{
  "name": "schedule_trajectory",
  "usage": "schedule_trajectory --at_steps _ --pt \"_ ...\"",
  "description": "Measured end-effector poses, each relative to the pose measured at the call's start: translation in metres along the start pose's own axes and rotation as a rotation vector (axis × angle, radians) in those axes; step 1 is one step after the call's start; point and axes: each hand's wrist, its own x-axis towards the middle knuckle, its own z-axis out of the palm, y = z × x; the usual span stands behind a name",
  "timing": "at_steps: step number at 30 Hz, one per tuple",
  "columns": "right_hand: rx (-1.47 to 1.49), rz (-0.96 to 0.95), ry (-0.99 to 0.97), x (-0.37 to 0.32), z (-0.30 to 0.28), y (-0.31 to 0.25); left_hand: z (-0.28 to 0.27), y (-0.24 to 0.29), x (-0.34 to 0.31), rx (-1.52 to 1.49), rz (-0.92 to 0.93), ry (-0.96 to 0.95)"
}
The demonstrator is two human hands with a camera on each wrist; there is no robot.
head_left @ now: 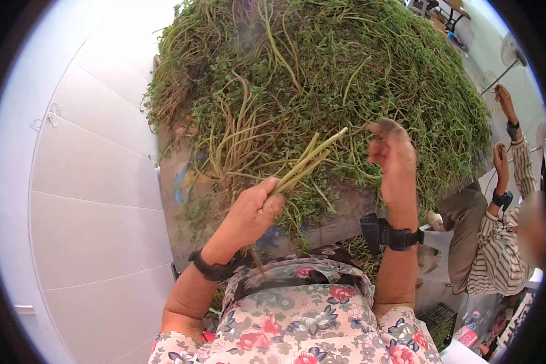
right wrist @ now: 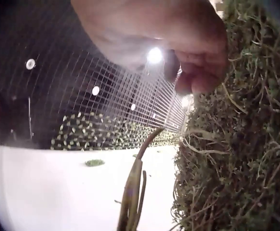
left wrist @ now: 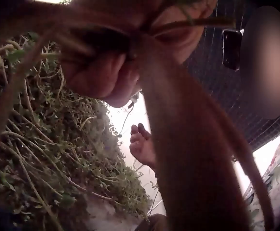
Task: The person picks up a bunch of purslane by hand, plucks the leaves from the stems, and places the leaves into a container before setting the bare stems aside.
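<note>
My left hand (head_left: 252, 209) grips a small bunch of cut green stems (head_left: 303, 161), whose pale ends point up and right. In the left wrist view, blurred stems (left wrist: 178, 115) cross close in front of the curled fingers (left wrist: 99, 77). My right hand (head_left: 394, 155), blurred in the head view, is raised over the near right part of a large heap of leafy green plants (head_left: 321, 73). Its fingers are loosely bent, and a gap shows beside the thumb in the right wrist view; nothing shows held there. The bunch's stems (right wrist: 133, 192) appear below that hand (right wrist: 178, 43).
The heap covers most of a worn table (head_left: 346, 209). A white wall (head_left: 103, 182) runs along the left. To the right sits another person in a striped shirt (head_left: 503, 252), hands raised. A dark crate (head_left: 437, 321) stands low at the right.
</note>
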Motion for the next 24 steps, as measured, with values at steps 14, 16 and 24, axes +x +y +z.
schedule_trajectory --at_steps 14,16,24 --pt "-0.002 0.128 -0.469 -0.014 0.023 0.010 0.005 0.000 -0.006 0.009 0.030 0.067" --pt "-0.138 -0.018 -0.284 -0.006 0.017 0.009 0.001 0.004 -0.010 -0.043 -0.043 0.087" --pt "-0.620 -0.207 0.035 0.016 -0.034 0.010 -0.026 0.013 -0.013 -0.542 -0.179 0.424"
